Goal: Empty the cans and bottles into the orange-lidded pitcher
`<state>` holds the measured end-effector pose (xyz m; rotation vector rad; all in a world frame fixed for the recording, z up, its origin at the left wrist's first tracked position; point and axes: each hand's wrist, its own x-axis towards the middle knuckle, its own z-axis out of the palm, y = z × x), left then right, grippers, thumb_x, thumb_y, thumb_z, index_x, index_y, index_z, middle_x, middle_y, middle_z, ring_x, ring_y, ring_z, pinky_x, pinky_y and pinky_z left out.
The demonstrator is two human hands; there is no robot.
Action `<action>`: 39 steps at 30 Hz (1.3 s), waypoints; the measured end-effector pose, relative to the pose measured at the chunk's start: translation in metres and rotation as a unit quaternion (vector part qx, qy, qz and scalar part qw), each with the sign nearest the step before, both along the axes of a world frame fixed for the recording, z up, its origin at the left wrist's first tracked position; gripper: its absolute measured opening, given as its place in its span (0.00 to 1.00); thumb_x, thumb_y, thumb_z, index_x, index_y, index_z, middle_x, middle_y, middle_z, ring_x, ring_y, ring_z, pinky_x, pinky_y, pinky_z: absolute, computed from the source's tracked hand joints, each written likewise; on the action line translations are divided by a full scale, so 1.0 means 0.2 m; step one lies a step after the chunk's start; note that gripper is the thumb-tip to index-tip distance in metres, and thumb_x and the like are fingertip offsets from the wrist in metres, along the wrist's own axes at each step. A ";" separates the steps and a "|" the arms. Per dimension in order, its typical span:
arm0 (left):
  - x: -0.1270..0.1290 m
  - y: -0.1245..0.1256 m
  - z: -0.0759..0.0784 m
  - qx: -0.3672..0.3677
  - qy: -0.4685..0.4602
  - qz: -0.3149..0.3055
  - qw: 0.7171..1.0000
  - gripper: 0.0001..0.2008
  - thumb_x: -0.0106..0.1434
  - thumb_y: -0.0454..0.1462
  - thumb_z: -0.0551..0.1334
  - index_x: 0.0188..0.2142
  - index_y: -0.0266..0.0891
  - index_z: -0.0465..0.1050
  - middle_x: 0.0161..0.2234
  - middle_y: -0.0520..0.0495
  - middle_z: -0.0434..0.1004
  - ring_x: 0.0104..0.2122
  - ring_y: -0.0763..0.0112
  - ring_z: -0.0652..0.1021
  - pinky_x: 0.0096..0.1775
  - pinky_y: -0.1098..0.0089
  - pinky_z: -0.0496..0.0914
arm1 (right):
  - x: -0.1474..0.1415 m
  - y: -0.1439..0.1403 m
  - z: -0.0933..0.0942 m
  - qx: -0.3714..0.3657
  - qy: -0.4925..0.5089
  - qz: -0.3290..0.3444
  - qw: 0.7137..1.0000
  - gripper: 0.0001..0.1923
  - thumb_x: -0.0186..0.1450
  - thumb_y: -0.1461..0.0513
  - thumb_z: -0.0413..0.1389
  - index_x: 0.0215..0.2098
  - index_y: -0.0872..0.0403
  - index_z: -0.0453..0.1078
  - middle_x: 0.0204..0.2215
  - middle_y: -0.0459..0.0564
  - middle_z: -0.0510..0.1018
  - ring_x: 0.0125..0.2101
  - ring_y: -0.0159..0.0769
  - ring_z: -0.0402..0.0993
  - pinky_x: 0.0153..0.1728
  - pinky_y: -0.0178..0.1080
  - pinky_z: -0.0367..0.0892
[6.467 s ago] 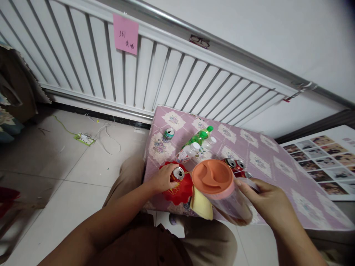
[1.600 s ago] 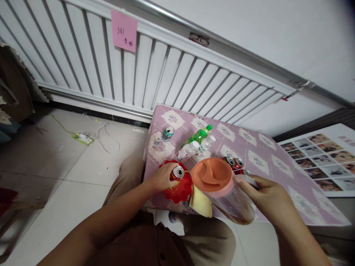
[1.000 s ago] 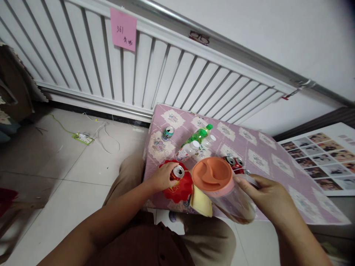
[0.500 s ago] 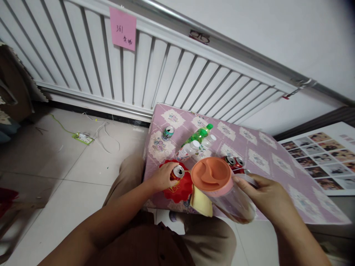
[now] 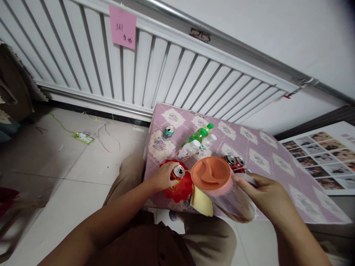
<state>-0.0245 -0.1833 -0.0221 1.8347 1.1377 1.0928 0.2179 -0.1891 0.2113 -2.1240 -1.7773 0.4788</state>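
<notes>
My left hand (image 5: 162, 178) is wrapped around an open red can (image 5: 177, 172) that stands on a red cloth (image 5: 180, 190) at the near left corner of a low table with a pink patterned cover (image 5: 266, 155). My right hand (image 5: 266, 195) grips a clear plastic pitcher (image 5: 230, 199) with an orange lid (image 5: 212, 173), held tilted above the table's near edge, lid toward the can. A little brown liquid lies at the pitcher's bottom. A yellow cloth (image 5: 201, 203) hangs under it.
On the table lie a green bottle (image 5: 199, 136), two clear bottles (image 5: 188, 149), a teal can (image 5: 167, 132) and red cans (image 5: 234, 162). A white radiator (image 5: 155, 74) with a pink note (image 5: 122, 26) runs behind. A power strip (image 5: 82, 138) lies on the floor. A photo sheet (image 5: 324, 151) is at right.
Almost nothing differs: both hands keep their grips, and the pitcher has shifted very slightly left and up with the small drift of the camera.
</notes>
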 end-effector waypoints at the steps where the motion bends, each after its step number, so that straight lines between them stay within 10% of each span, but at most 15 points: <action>1: 0.00 0.00 0.00 0.001 0.001 0.001 1.000 0.35 0.53 0.30 0.68 0.60 0.42 0.63 0.58 0.39 0.71 0.59 0.53 0.72 0.63 0.52 0.66 | 0.00 0.00 0.00 0.003 -0.002 0.003 1.000 0.29 0.45 0.38 0.58 0.26 0.54 0.81 0.24 0.51 0.83 0.28 0.50 0.79 0.29 0.43 0.69; 39: 0.00 0.00 0.01 -0.009 -0.004 -0.004 1.000 0.34 0.54 0.30 0.68 0.60 0.42 0.64 0.59 0.40 0.71 0.59 0.53 0.72 0.63 0.52 0.65 | 0.01 0.00 0.00 -0.002 -0.003 0.016 1.000 0.30 0.46 0.38 0.58 0.26 0.54 0.81 0.23 0.51 0.84 0.27 0.50 0.79 0.28 0.43 0.69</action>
